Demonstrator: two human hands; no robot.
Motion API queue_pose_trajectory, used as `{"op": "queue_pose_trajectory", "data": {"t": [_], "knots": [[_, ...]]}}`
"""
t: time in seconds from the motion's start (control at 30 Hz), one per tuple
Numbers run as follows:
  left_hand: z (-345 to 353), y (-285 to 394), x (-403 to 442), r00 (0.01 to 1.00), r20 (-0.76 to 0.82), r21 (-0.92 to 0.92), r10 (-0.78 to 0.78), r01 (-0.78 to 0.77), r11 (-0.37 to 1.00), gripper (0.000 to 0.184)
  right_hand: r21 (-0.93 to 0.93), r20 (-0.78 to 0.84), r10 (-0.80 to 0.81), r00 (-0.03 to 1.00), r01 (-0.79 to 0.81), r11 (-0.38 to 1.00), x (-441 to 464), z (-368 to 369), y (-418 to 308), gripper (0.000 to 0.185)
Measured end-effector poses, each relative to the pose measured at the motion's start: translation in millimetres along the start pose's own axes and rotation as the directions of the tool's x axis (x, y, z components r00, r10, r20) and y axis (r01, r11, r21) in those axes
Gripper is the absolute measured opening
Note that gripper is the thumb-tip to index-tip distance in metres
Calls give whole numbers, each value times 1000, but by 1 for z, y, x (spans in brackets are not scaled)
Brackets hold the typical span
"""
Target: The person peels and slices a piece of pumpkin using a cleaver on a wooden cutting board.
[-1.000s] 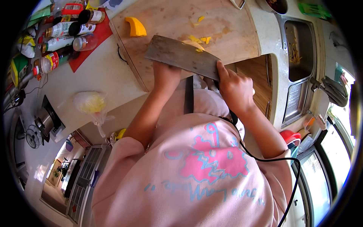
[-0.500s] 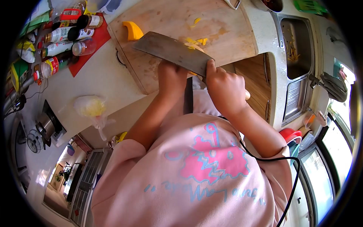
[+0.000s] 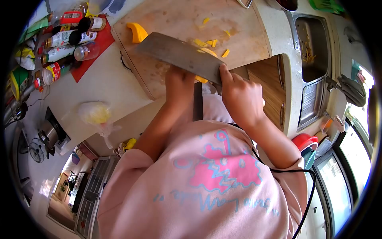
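The right hand [image 3: 242, 93] is closed round the knife [image 3: 181, 56] at upper centre; the left hand [image 3: 179, 85] has fingers hidden behind, so its grip cannot be told. The knife points lengthwise to upper left. The shirt [image 3: 203, 179] bears upside-down writing. The board [image 3: 246, 38] offers room between scraps [image 3: 215, 42] and right edge.

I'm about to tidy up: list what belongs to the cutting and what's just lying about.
Belongs to the cutting:
- cleaver, in the right grip
- wooden board
- orange-yellow wedge
- yellow scraps

Apparently just lying about:
- bottles and jars
- plastic bag
- red basin
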State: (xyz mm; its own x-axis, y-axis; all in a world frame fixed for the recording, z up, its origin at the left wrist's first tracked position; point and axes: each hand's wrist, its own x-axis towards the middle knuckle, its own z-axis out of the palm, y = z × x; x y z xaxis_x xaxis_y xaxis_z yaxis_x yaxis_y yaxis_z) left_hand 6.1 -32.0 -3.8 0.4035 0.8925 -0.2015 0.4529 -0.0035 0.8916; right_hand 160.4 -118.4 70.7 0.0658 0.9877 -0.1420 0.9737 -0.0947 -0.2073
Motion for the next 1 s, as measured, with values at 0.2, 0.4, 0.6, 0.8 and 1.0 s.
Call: {"op": "queue_pose_trajectory", "data": {"t": [0.2,0.4,0.6,0.8,1.0], "knots": [[-14,3,-9,983,-51,130,175,-167,977,22,10,-30,-89,996,89,996,-5,1,-7,47],[-13,4,-17,983,-68,128,168,-158,979,22,52,-1,-82,997,82,995,-12,8,-4,48],[-10,1,-17,995,1,150,104,-103,983,21,25,-12,-79,997,80,996,-17,11,-1,49],[-2,4,-15,998,-32,168,51,-45,985,19,2,-9,-30,1000,30,1000,-13,18,-2,48],[-3,0,-11,999,-31,111,43,-39,993,20,-58,-36,-90,995,87,994,-6,21,2,47]]}}
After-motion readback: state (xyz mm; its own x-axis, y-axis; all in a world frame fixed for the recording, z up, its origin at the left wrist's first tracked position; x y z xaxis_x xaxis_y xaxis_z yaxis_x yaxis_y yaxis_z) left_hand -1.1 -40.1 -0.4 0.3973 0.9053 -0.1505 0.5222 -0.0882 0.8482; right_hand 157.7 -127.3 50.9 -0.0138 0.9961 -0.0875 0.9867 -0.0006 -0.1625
